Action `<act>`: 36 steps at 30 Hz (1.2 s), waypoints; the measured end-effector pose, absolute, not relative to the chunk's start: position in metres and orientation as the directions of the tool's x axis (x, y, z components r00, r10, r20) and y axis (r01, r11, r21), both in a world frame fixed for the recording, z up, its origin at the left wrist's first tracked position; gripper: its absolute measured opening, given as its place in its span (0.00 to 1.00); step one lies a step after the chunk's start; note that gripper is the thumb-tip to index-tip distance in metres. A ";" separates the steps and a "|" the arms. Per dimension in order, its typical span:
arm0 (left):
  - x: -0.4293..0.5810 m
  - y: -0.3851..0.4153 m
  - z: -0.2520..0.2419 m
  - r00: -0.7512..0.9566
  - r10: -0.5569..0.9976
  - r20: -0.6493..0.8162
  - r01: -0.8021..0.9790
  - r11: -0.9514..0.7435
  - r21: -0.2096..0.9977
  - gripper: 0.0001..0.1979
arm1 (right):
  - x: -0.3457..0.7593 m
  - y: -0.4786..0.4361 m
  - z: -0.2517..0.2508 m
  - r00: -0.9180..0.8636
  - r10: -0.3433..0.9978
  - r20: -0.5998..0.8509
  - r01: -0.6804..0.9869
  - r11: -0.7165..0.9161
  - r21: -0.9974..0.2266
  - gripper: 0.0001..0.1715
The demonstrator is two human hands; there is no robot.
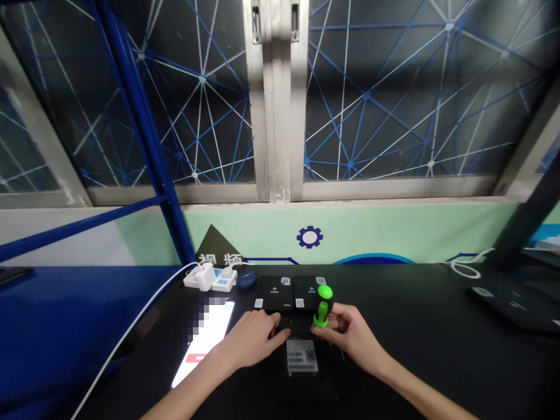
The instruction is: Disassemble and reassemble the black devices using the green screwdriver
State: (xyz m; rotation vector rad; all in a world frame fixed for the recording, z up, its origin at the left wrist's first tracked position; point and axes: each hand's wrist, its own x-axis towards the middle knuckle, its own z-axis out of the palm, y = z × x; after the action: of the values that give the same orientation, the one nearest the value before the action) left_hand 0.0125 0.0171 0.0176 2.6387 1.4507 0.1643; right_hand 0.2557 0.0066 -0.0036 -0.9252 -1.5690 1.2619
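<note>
A: Grip status?
B: The right hand (350, 335) is closed around the green plastic-handled screwdriver (322, 306), which stands upright at the far right corner of the flat black labelled device (301, 357). Its tip is hidden. The left hand (256, 338) lies flat and unclenched on the device's left edge.
A: Beyond the device?
B: Two black square boxes (275, 293); their labels are unreadable.
</note>
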 end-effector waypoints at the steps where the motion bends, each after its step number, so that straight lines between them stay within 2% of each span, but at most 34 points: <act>1: 0.013 0.017 0.018 0.532 0.846 0.033 0.833 -0.530 0.159 0.25 | 0.255 0.006 -0.003 -0.323 0.928 0.184 0.024 0.203 -0.979 0.23; 17: 0.013 0.019 0.017 0.525 0.850 0.039 0.835 -0.524 0.168 0.23 | 0.257 0.003 0.008 -0.366 0.903 0.225 0.064 0.266 -0.962 0.23; 31: 0.011 0.021 0.014 0.509 0.860 0.014 0.843 -0.502 0.195 0.23 | 0.256 0.010 -0.003 -0.310 0.935 0.171 -0.025 0.172 -0.985 0.22; 36: 0.010 0.022 0.014 0.511 0.860 0.012 0.841 -0.502 0.203 0.23 | 0.257 0.011 0.001 -0.297 0.939 0.176 -0.002 0.184 -0.983 0.22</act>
State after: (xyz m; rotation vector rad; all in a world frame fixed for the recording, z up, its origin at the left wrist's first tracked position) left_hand 0.0103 0.0217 0.0141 2.5782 1.4652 0.1655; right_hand 0.2567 0.0112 0.0009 -0.9321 -1.5265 1.2688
